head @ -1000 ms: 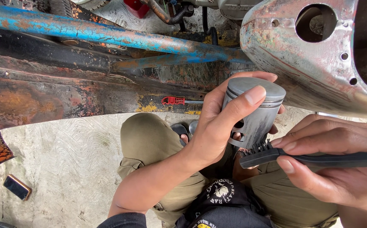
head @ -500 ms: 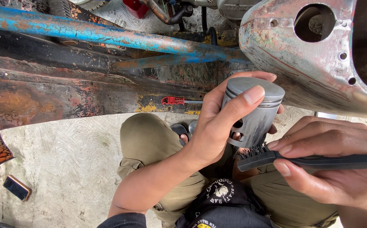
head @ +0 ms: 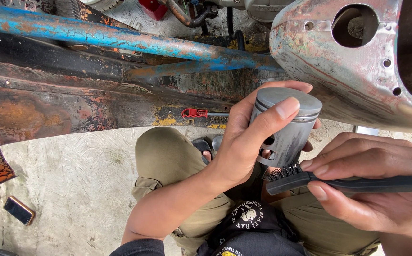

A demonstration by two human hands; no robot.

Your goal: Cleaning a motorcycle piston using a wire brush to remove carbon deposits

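Piston (head: 286, 125), grey metal, sat at frame centre above the knees, crown up, gripped round its skirt by the left hand (head: 244, 142). Right hand (head: 371, 185), at 4 o'clock, was closed on a black wire brush (head: 310, 179), bristles touching the skirt's lower edge. Short, firm strokes seemed best, turning the piston. Rusted blue frame tube (head: 120, 40) ran at 11 o'clock.

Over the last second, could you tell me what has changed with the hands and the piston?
Very little: the black brush in the right hand slid slightly left along the skirt of the grey piston. The left hand kept its grip; phone and red-handled tool stayed put.
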